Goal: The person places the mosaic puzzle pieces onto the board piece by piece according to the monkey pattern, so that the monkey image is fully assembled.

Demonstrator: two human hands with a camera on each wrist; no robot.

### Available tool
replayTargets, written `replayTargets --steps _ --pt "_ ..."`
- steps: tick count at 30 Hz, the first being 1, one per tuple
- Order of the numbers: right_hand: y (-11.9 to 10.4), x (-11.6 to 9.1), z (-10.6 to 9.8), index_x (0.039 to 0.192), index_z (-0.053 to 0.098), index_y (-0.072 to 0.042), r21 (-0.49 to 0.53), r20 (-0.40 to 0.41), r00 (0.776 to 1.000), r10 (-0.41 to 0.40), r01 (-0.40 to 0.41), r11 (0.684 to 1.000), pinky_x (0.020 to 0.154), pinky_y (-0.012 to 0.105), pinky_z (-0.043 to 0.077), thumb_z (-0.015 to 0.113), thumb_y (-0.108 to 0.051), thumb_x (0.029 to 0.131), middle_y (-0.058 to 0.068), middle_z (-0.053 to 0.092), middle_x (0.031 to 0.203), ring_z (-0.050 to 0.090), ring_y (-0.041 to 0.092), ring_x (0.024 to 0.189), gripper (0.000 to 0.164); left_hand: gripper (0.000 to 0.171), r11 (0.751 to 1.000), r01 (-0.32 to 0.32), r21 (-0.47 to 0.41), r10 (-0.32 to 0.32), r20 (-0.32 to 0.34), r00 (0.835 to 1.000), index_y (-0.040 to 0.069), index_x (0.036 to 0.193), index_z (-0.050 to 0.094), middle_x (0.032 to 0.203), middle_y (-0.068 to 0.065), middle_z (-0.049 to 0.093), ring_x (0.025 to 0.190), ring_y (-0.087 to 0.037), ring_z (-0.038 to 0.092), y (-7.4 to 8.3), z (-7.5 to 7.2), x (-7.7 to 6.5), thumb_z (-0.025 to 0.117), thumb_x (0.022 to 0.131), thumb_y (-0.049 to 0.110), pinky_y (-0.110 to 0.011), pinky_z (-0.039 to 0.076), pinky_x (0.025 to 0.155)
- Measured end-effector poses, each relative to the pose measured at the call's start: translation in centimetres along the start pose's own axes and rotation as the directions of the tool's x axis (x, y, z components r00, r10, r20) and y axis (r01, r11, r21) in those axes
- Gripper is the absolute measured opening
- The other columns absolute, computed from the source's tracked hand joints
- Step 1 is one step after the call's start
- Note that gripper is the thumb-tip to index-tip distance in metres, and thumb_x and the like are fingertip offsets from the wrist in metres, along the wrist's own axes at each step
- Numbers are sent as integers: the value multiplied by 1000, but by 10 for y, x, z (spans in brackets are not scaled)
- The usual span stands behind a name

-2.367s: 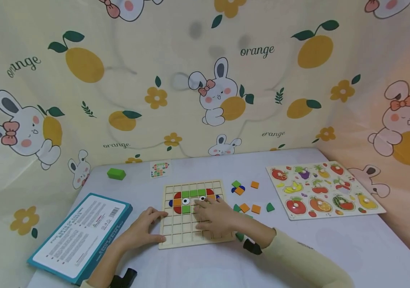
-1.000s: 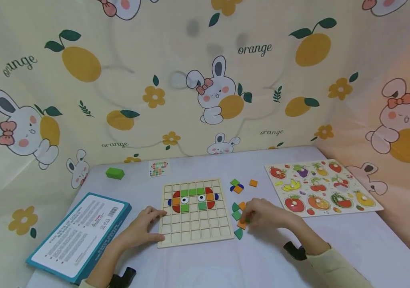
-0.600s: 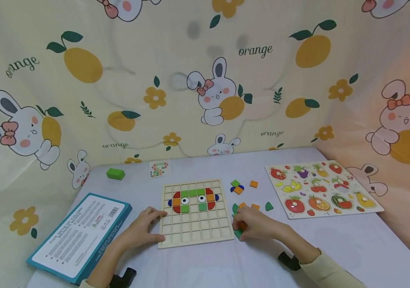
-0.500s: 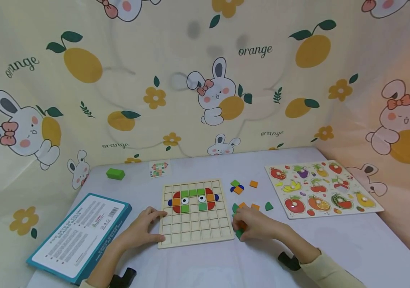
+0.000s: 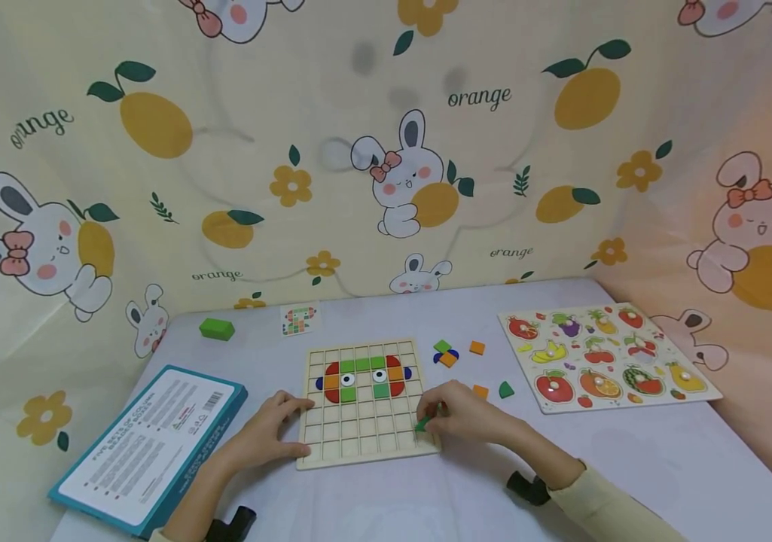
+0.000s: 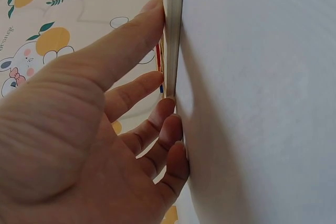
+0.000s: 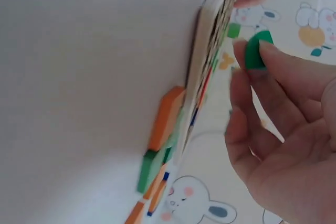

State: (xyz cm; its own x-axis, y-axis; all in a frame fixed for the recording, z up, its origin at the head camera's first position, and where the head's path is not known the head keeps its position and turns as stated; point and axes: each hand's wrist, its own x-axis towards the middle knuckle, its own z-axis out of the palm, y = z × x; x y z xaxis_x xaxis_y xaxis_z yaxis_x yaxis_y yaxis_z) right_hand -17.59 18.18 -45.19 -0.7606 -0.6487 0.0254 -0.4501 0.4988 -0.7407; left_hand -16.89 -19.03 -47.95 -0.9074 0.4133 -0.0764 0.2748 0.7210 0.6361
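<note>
A square wooden grid board (image 5: 365, 436) lies mid-table, its upper rows filled with coloured tiles (image 5: 365, 364) that include two eye tiles. My left hand (image 5: 263, 433) rests at the board's left edge, thumb near the front corner; in the left wrist view the thumb and fingertips (image 6: 173, 129) touch that edge (image 6: 172, 30). Between thumb and index finger, my right hand (image 5: 463, 412) pinches a green quarter-round tile (image 7: 257, 50) over the board's right side. In the head view this hand covers some of the loose tiles behind it.
Loose tiles lie right of the board: orange squares (image 5: 477, 347), a green quarter-round (image 5: 506, 389) and a small cluster (image 5: 448, 359). Farther right is a fruit puzzle board (image 5: 609, 361). A blue-edged box (image 5: 155, 444), a green block (image 5: 217, 329) and a pattern card (image 5: 300, 319) stand left and behind.
My right hand left the board, reached to the loose tiles on the right, picked up the green quarter-round tile and came back left over the board's edge. The left hand stayed in place.
</note>
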Motion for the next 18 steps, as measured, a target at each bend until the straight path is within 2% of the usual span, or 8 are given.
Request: replayTargets --steps 3,6,8,10,14,16,18 --pt "-3 8 2 87 71 -13 -6 -50 999 1 -1 1000 66 25 46 75 0 85 -5 65 79 53 9 74 14 74 1000 1 2 -1 2 1000 12 138 57 115 0 49 107 -19 44 -1 0 0 86 76 39 -44 44 95" --pt "-3 11 1 89 70 -13 -10 -48 999 11 -11 1000 65 24 46 74 0 86 -6 63 79 53 8 73 14 74 1000 0 11 0 9 1000 13 138 57 115 0 49 107 -18 44 -1 1 1 86 76 41 -44 44 95" --pt "-2 9 -1 90 69 -11 -9 1 1000 16 -16 1000 65 23 47 73 2 87 -6 63 80 52 7 73 14 75 1000 -1 20 1 11 1000 13 138 57 115 0 49 107 -18 44 -2 2 2 85 76 42 -43 44 94" --pt "-2 4 -6 88 69 -10 0 88 996 20 -21 1000 64 22 46 71 6 86 -5 63 80 51 6 71 16 75 1000 -2 25 2 12 1000 14 138 57 115 1 49 107 -18 44 -2 2 2 85 76 43 -43 45 94" --pt "-1 -8 -15 82 69 -9 4 262 964 50 -53 999 63 20 46 72 11 82 -5 63 77 50 3 68 20 75 1000 3 29 -4 6 1000 14 138 57 114 1 49 106 -18 44 -1 1 2 86 75 43 -43 45 94" --pt "0 -13 -17 80 69 -10 -9 297 952 78 -79 997 65 21 48 74 10 81 -5 64 75 51 2 68 21 74 1000 7 30 -7 2 1000 14 137 58 114 1 49 107 -18 44 0 1 2 86 75 42 -43 45 94" --pt "2 -17 -17 80 70 -11 -22 293 951 98 -96 995 66 22 49 75 8 81 -6 63 76 51 3 69 20 74 1000 9 28 -9 1 1000 14 137 58 114 1 49 107 -19 44 0 0 1 87 75 41 -44 45 94"
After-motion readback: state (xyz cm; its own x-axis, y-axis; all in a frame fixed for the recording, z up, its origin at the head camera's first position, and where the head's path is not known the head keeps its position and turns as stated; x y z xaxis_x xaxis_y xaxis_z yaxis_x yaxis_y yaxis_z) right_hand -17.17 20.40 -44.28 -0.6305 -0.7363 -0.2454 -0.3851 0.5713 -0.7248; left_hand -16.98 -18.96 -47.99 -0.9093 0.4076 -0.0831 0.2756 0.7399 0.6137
